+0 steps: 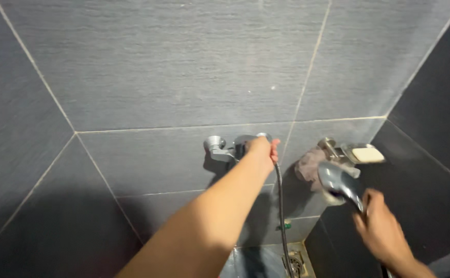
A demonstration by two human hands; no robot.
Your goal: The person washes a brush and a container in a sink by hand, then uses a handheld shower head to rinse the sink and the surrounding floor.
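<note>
My left hand [262,151] was wrapped around the chrome wall-mounted mixer tap [225,148] at frame centre. My right hand [382,229], at 4 o'clock, was closed on the grey handheld shower head [338,183]. The black flexible hose [280,206] hung below the tap. A white soap bar [367,154] lay at 3 o'clock.

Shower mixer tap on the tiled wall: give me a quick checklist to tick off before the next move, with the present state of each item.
1. Left hand on the mixer tap: ok.
2. Right hand gripping the handheld shower head: ok.
3. Shower hose hanging free, unkinked: ok.
4. Water running: cannot tell.
5. Soap bar seated in its soap dish: ok.
6. Floor drain unblocked: cannot tell.
</note>
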